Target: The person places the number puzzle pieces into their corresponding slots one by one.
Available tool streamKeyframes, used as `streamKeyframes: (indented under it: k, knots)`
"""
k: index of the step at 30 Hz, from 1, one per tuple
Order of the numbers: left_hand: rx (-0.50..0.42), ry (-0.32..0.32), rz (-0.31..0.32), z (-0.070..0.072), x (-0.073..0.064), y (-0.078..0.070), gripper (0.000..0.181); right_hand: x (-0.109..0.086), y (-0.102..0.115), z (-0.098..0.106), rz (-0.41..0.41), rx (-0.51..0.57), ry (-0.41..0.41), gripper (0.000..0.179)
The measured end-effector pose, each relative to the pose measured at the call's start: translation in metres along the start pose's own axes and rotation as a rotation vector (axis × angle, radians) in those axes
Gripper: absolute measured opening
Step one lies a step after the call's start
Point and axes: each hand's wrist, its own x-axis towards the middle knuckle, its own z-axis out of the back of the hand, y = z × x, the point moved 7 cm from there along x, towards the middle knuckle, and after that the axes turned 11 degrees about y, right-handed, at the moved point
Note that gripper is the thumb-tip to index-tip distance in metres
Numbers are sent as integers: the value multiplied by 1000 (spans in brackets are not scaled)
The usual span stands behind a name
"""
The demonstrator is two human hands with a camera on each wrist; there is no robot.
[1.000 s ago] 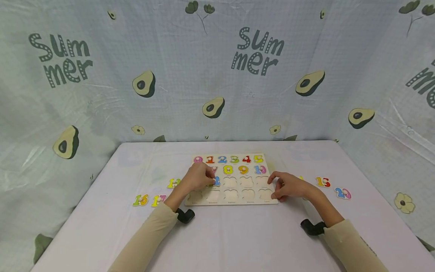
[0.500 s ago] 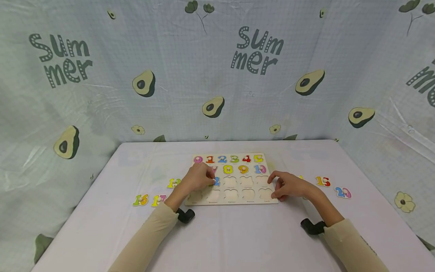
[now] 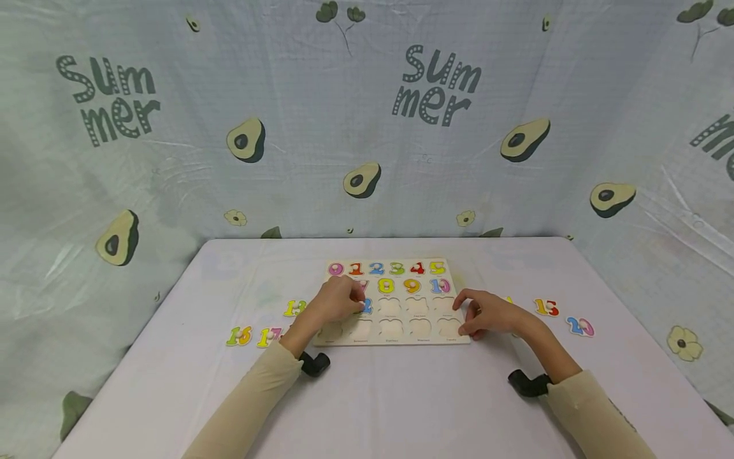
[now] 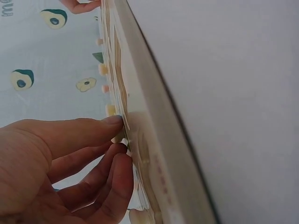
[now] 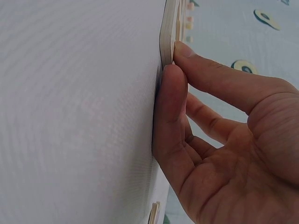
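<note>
A wooden number puzzle board [image 3: 401, 342] lies flat on the table. My left hand [image 3: 337, 298] is over its left part, thumb and fingers pinching the small knob of a number piece [image 3: 367, 306] in the third row; a blue 2 shows beside the fingertips and the rest is covered. Seen from the left wrist, the fingertips sit close against the board's face. My right hand [image 3: 489, 312] grips the board's right edge near the front corner; in the right wrist view, the thumb [image 5: 210, 74] lies at its upper side with a finger against the edge.
Left of the board lie the loose pieces 13 [image 3: 295, 308], 16 [image 3: 238, 336] and 17 [image 3: 269, 337]. On the right are 15 [image 3: 546, 307] and 20 [image 3: 580, 326], with others partly behind the right hand. Knobbed numbers fill the board's two back rows; bare recesses show in front.
The head view has shifted very slightly. Both hands keep their places, the left at the number piece and the right at the board's edge.
</note>
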Motion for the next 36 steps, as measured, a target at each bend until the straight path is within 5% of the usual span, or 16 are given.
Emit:
streamKeyframes:
  k: [7, 16, 22, 36]
  knots:
    - [-26, -18, -7, 8, -4, 0, 17, 0, -1, 0, 2, -3, -6, 48]
    - [-106, -143, -96, 36, -17, -5, 16, -1, -2, 0, 2, -9, 5, 48]
    - [-148, -194, -97, 51, -30, -4, 18, 1, 0, 1, -8, -8, -16, 47]
    - [-156, -231, -8, 62, -62, 54, 19, -1, 1, -1, -14, 4, -11, 49]
